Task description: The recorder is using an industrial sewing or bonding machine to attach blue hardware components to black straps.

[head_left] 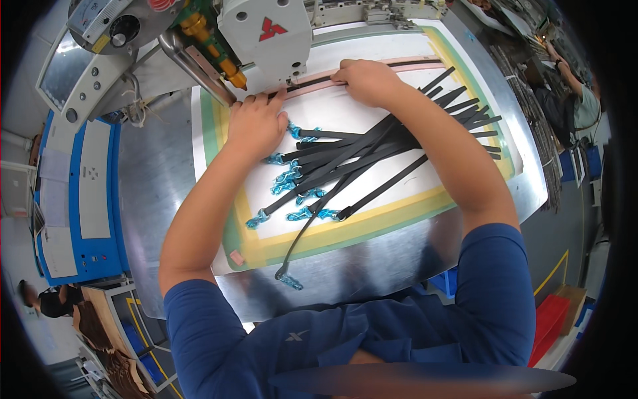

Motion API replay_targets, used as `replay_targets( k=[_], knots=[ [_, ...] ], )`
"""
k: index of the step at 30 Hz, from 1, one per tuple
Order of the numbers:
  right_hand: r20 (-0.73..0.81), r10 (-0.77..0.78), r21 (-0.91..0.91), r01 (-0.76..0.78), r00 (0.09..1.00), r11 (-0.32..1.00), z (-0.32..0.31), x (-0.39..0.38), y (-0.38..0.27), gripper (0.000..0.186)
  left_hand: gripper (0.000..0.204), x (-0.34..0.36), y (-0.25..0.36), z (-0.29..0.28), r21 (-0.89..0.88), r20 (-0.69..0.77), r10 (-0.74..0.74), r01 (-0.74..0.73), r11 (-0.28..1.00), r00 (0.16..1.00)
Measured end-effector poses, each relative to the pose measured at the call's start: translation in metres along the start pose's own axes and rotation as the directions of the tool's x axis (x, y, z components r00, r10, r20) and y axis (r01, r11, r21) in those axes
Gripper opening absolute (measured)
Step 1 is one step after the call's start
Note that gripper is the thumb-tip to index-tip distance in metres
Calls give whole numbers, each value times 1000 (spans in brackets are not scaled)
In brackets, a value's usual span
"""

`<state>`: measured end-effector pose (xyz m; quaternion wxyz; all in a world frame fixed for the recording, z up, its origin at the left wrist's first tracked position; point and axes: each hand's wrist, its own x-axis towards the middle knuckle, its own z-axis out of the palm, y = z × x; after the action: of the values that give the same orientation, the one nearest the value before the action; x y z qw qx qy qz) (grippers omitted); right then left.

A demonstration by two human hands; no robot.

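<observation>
My left hand [259, 123] rests with bent, parted fingers at the pink guide strip [312, 84], below the yellow cylinder [206, 40] and white head [262, 36] of a machine. My right hand [359, 83] has curled fingers on a thin black strap [419, 62] lying along that strip, right of the head. Between my arms, several black straps [345, 176] with clips in blue wrap [289, 174] lie crisscrossed on a white sheet [256, 236] edged with yellow and green tape. One strap hangs toward the near edge, its wrapped clip [290, 282] on the metal.
The metal table [153, 199] surrounds the sheet. A control panel [70, 73] is at upper left, blue machinery [93, 199] at left. A person [578, 100] works at the right beside stacked dark material [525, 126]; another [53, 299] is at lower left. A red bin [548, 326] stands lower right.
</observation>
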<state>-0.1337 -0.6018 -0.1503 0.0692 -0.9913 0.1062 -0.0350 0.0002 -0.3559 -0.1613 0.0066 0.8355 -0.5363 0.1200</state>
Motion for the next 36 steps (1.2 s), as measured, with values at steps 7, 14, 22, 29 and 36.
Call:
replay_targets(
  k=[7, 14, 22, 29, 36],
  knots=[
    [-19, -56, 50, 57, 998, 997, 2, 0, 2, 39, 46, 19, 10, 10, -59, 44, -6, 8, 998, 999],
    [-9, -79, 52, 79, 997, 995, -3, -8, 15, 41, 48, 27, 33, -6, -63, 109, -69, 77, 995, 992],
    [-5, 11, 12, -11, 1000, 1000, -15, -25, 65, 41, 49, 34, 28, 10, -159, 50, -26, 34, 987, 998],
    [2, 58, 26, -58, 998, 998, -16, -36, 89, 41, 48, 46, 57, -8, -85, 131, -91, 103, 991, 987],
    [42, 12, 45, -14, 999, 999, -20, -34, 86, 43, 50, 62, 73, 6, -108, 89, -25, 35, 994, 996]
  ],
)
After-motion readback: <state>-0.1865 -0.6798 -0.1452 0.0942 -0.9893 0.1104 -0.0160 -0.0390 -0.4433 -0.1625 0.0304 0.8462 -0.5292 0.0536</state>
